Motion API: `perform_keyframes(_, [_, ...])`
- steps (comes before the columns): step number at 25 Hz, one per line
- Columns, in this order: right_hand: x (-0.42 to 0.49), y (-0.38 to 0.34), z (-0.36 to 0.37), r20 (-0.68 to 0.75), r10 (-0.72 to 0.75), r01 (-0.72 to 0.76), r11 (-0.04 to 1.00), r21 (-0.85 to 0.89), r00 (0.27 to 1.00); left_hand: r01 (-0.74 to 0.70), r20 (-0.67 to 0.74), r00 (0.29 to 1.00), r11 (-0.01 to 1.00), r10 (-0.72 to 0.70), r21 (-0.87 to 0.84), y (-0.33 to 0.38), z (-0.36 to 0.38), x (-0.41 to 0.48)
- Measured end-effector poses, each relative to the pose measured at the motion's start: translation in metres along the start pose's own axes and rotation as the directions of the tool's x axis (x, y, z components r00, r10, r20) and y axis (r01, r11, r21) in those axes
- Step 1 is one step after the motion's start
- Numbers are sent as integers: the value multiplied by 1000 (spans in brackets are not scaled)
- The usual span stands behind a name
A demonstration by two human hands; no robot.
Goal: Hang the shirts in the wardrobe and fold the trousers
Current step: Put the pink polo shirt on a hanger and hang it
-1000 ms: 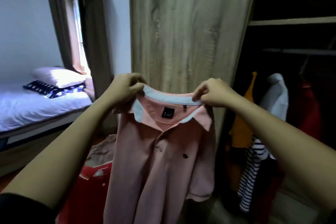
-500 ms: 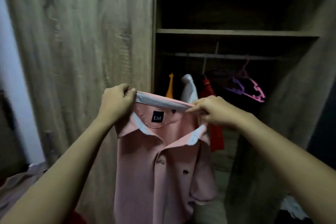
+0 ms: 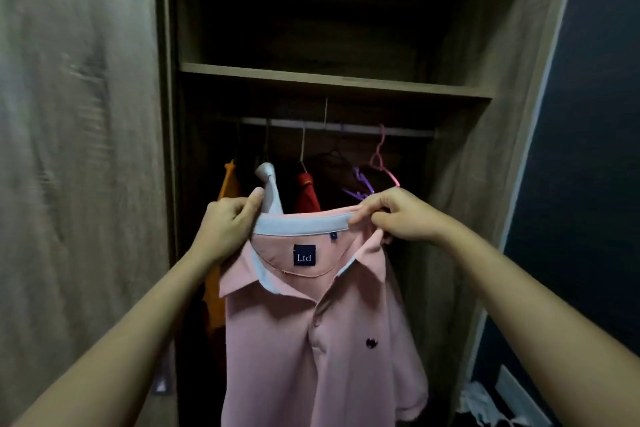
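dark wardrobe (image 3: 332,80) is faced, opened. the pink shirt (image 3: 311,340) is held up by its collar (image 3: 301,222), one end pinched by the left hand (image 3: 228,225), the other by the right hand (image 3: 398,218), both closed on the cloth. it is kept in front of the rail (image 3: 346,126), not yet on a hanger. orange (image 3: 228,184), white (image 3: 270,184) and red (image 3: 306,191) garments are hung at the rail's left; pink (image 3: 381,163) and purple (image 3: 362,184) hangers at its right carry nothing. no trousers are seen; folding is judged undone.

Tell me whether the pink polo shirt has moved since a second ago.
Yes. The pink polo shirt has shifted right, from in front of the wardrobe door to the open compartment below the rail.
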State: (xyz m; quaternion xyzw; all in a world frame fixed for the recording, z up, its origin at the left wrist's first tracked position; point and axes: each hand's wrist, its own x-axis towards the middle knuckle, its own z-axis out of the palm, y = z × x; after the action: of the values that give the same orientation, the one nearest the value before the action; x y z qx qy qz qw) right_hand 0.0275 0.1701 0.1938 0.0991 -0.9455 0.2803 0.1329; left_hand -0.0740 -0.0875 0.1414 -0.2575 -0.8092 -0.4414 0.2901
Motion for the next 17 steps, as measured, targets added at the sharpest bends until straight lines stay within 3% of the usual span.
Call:
perform_keyframes(4, [15, 26, -20, 3, 3, -3, 999, 36, 1000, -21, 170, 985, 973, -19, 232, 4, 50, 32])
perform_keyframes(5, [18, 32, -23, 6, -3, 3, 1000, 23, 1000, -41, 165, 986, 982, 10, 182, 13, 64, 44])
perform_keyframes(7, [23, 47, -23, 27, -12, 13, 1000, -12, 1000, 23, 121, 993, 997, -13, -79, 34, 100, 71])
perform_keyframes(9, [27, 62, -20, 56, -1, 3, 1000, -30, 998, 256, 179, 962, 908, -206, -332, 48, 141, 100])
perform_keyframes(10, [28, 70, -19, 69, 5, -2, 999, -47, 998, 361, 219, 930, 852, -296, -379, 49, 164, 113])
perform_keyframes(14, [27, 93, -18, 110, -9, 23, 991, -130, 994, 472, 188, 876, 870, -445, -141, 41, 229, 149])
perform_keyframes(17, [29, 113, -24, 98, -11, 22, 993, -115, 995, 494, 170, 867, 852, -468, -173, 44, 257, 165])
